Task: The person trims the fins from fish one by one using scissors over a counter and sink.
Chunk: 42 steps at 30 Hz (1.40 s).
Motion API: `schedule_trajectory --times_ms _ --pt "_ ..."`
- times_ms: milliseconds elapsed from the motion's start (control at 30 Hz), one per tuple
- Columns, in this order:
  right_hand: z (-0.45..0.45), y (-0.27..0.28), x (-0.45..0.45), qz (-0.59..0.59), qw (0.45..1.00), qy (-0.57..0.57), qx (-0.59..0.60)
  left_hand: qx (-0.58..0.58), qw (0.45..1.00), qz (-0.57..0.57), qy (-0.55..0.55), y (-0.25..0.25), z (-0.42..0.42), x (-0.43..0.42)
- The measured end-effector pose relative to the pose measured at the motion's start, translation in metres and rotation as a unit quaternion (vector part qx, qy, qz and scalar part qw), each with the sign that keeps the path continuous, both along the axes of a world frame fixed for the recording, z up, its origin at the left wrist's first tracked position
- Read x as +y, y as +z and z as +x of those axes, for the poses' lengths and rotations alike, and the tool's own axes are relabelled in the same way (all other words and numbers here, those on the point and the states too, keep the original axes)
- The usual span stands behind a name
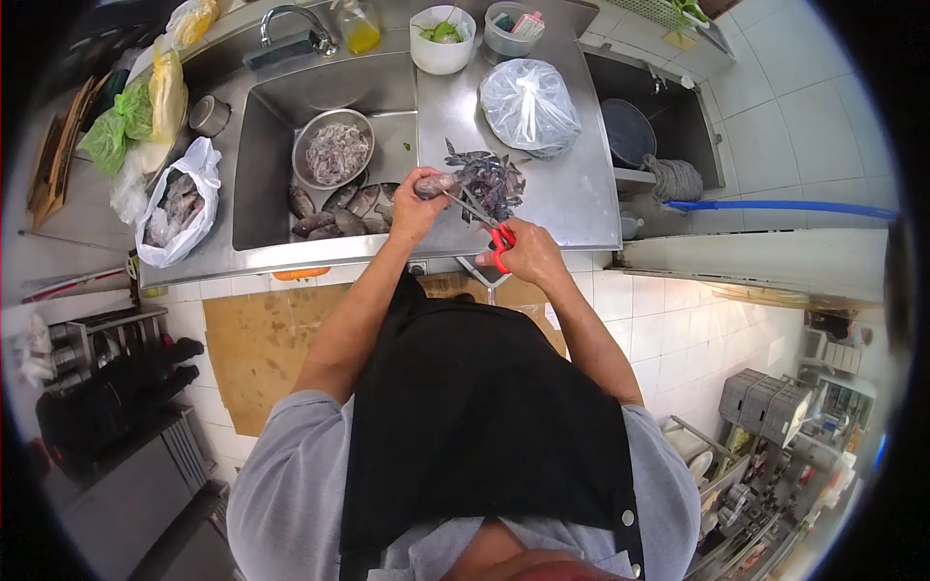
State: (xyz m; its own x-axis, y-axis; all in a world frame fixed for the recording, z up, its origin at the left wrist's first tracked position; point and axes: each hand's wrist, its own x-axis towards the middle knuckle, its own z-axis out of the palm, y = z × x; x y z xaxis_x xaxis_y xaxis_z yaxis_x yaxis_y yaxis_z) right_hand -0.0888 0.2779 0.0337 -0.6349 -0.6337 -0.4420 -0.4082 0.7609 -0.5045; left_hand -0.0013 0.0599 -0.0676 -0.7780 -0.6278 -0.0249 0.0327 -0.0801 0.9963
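In my left hand (pixel 415 207) is a small fish (pixel 438 186), gripped at the sink's right edge. My right hand (pixel 533 254) is closed on the red handles of a pair of scissors (pixel 502 240), whose blades point toward the fish. Just beyond the blades, a heap of dark fish trimmings (pixel 494 182) lies on the steel counter (pixel 572 208). Left of my hands, several whole fish (pixel 363 200) lie in the sink (pixel 266 145). A metal bowl (pixel 301 160) there holds pale, cut fish pieces (pixel 337 153).
A tied plastic bag (pixel 530 107) sits on the counter, behind the trimmings. A white tub (pixel 443 60) stands at the back. An open white bag (pixel 179 218) rests left of the sink. A blue hose (pixel 775 205) crosses the right side.
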Motion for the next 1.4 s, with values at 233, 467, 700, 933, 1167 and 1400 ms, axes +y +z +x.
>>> schedule_trajectory --times_ms 233,467,700,933,1167,1400 --pt "-0.002 -0.003 -0.008 -0.020 1.000 0.003 -0.001 0.011 0.999 0.044 -0.026 -0.009 0.001 0.005" --pt "-0.026 -0.007 -0.025 -0.057 0.997 0.015 -0.041 0.024 0.984 0.138 -0.112 -0.012 -0.003 0.020" --pt "-0.028 -0.029 -0.022 -0.113 0.989 -0.007 -0.090 0.034 0.987 0.135 -0.079 -0.021 -0.006 0.012" --pt "-0.037 -0.064 -0.013 -0.170 0.972 -0.004 -0.161 -0.039 0.986 0.069 -0.147 -0.010 -0.004 0.012" --pt "-0.033 -0.048 -0.012 -0.094 0.962 -0.069 -0.247 -0.054 0.986 0.034 -0.153 -0.026 -0.016 0.002" --pt "-0.031 -0.061 0.016 -0.139 0.926 -0.130 -0.325 -0.017 0.993 0.093 -0.071 -0.030 -0.016 -0.002"
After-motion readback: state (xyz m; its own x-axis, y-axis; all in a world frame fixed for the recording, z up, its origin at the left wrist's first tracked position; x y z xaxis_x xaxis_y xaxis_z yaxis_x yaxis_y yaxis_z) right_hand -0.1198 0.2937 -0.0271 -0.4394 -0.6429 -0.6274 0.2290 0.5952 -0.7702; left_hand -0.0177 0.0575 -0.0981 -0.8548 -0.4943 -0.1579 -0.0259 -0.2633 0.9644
